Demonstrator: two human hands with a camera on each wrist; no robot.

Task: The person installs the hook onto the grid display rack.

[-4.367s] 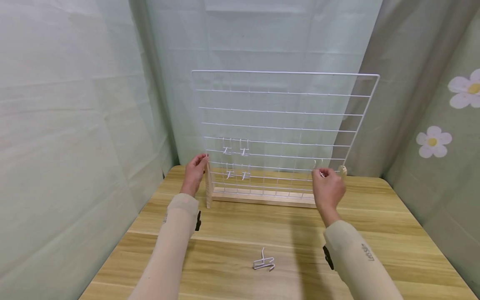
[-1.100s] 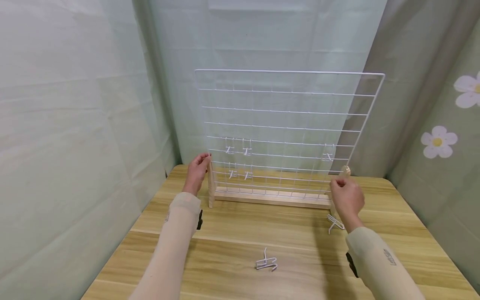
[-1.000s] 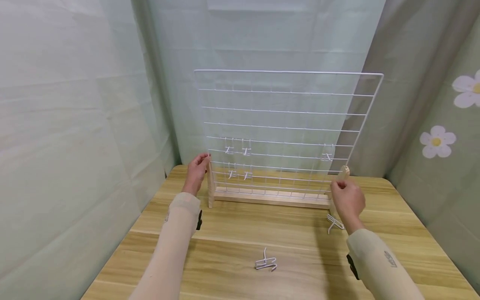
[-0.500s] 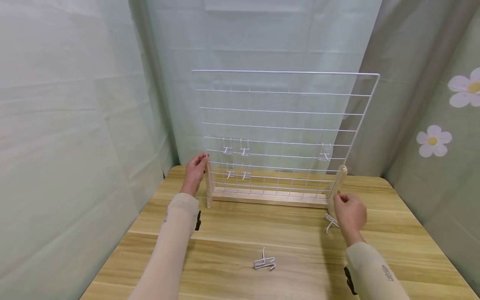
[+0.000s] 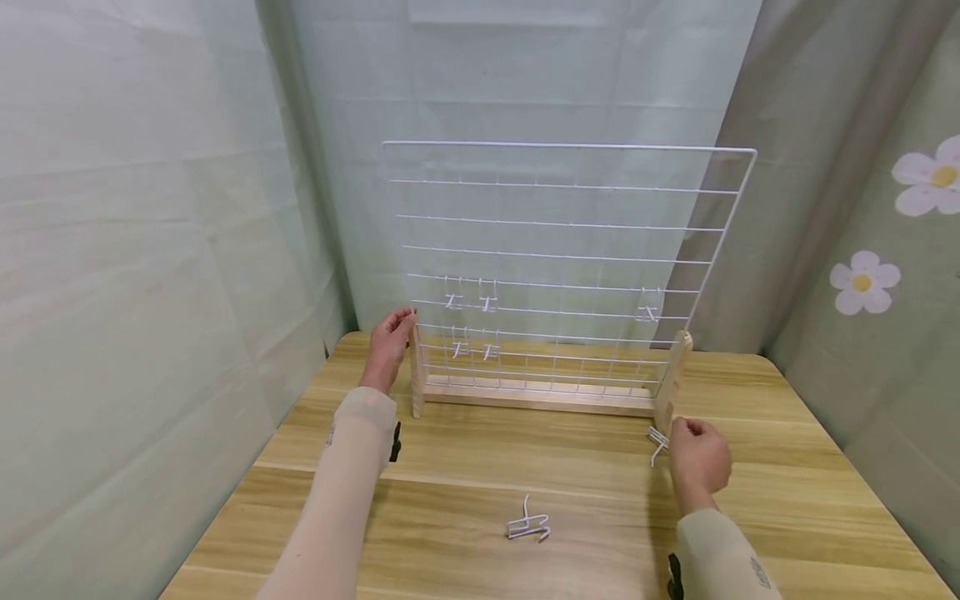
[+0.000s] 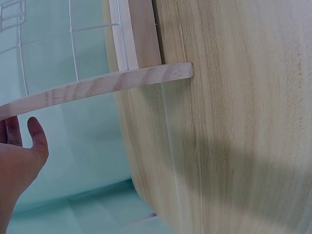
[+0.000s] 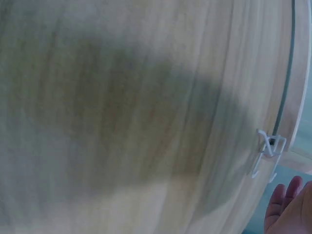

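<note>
A white wire grid rack point(image 5: 558, 225) stands upright in a wooden base point(image 5: 536, 400). My left hand point(image 5: 387, 346) holds the rack's left edge at the top of the wooden post point(image 5: 417, 379); in the left wrist view its thumb point(image 6: 38, 136) shows just outside that post. My right hand point(image 5: 699, 462) hovers beside the right post with loosely bent fingers and nothing in them. Close to its fingertips, a white double-pronged wire hook point(image 5: 659, 440) lies on the table; the right wrist view shows this hook point(image 7: 269, 148) right by the base. One hook point(image 5: 648, 307) hangs on the grid's right side.
Several matching hooks point(image 5: 489, 304) hang in two rows at the grid's left. Another loose hook point(image 5: 527, 523) lies toward the front of the wooden table point(image 5: 450, 517). Pale green curtains point(image 5: 150, 250) surround the table on the left, back and right.
A hook has been hung on the grid's right side and my right hand has let go of it. That hand has since come down past the right post toward the table hook. My left hand stays put.
</note>
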